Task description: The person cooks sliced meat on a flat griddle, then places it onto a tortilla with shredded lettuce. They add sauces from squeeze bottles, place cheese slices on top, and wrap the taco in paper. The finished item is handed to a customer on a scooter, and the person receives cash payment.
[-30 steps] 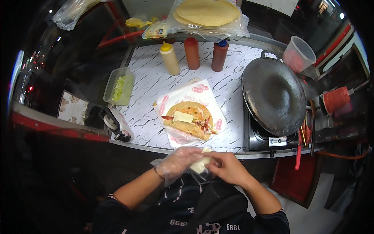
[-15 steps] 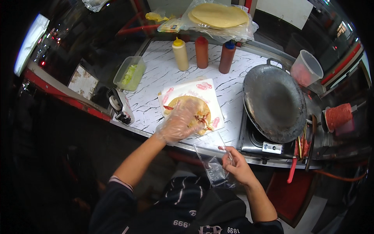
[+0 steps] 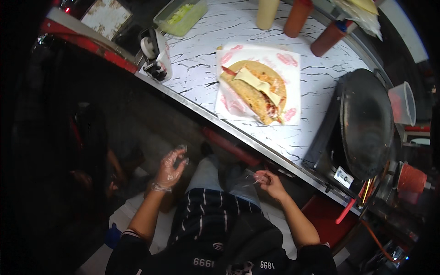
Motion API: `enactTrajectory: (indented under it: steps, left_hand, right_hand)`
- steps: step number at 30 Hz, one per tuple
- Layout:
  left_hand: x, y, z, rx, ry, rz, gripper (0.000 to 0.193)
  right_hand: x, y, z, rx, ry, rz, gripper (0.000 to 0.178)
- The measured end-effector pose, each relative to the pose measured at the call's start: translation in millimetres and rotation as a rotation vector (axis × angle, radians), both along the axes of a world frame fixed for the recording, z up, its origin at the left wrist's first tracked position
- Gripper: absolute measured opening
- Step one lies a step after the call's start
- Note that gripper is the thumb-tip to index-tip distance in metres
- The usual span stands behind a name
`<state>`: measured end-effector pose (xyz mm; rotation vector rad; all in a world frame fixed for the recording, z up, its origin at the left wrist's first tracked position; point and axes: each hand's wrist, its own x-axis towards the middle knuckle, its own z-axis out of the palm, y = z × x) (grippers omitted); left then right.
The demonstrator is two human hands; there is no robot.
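Note:
My left hand, in a clear plastic glove, hangs below the counter's front edge, fingers curled but apart, with nothing in it. To the right, my bare right hand pinches a thin clear plastic bag that dangles in front of my legs. On the counter lies a filled tortilla, partly folded over, topped with pale cheese slices and reddish sauce. Under it is a white printed sheet of paper. Neither hand touches the tortilla.
On the marbled counter stand sauce bottles and a tub of shredded lettuce. A black pan covers a stove at the right; a red-handled utensil juts past the edge. A tape dispenser sits left.
My left hand has left the tortilla and drawn back below the counter edge. Cheese slices now show on the filling. My right hand still holds the bag, and the view has turned.

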<state>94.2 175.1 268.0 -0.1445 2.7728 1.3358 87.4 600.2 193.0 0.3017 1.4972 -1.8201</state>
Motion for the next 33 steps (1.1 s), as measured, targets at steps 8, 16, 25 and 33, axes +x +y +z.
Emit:
enactTrajectory:
  steps: [8, 16, 25, 33]
  left_hand:
    - [293, -155, -202, -0.479, -1.002, -0.281, 0.049]
    - [330, -127, -188, -0.269, -1.196, 0.229, 0.056]
    - [246, -129, -174, -0.11, -0.729, 0.348, 0.047]
    - [-64, -51, 45, 0.047, -0.01, 0.045, 0.025]
  right_hand:
    - [12, -85, -262, 1.088, 0.525, -0.105, 0.028]
    - [-112, -190, -366, 1.275, 0.567, 0.363, 0.038]
    - [-88, -187, -302, 1.256, 0.859, 0.357, 0.049]
    - [-38, -80, -103, 0.587, 0.615, 0.602, 0.055]
